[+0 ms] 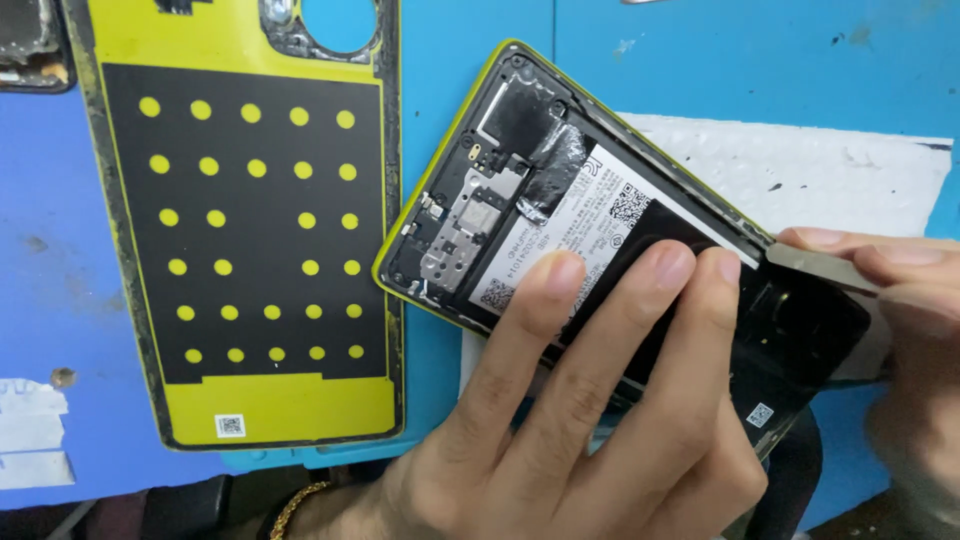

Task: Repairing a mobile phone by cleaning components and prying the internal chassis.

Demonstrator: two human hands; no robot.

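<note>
An opened phone (pixel 520 210) with a yellow-green frame lies tilted on the blue mat, back side up, its battery and metal shields exposed. My left hand (pixel 590 400) presses three fingers flat on the battery and holds the phone down. At the right edge my right hand (pixel 900 330) grips a thin flat metal pry tool (pixel 815 265), whose tip touches the phone's upper right edge. The removed yellow back cover (pixel 250 220), with a black adhesive sheet dotted yellow, lies inside-up to the left.
A blue work mat (pixel 60 300) covers the bench. A white textured pad (pixel 830 180) lies under the phone's right part. White tape scraps (pixel 30 430) sit at the lower left. Another dark device part (pixel 30 40) shows at the top left corner.
</note>
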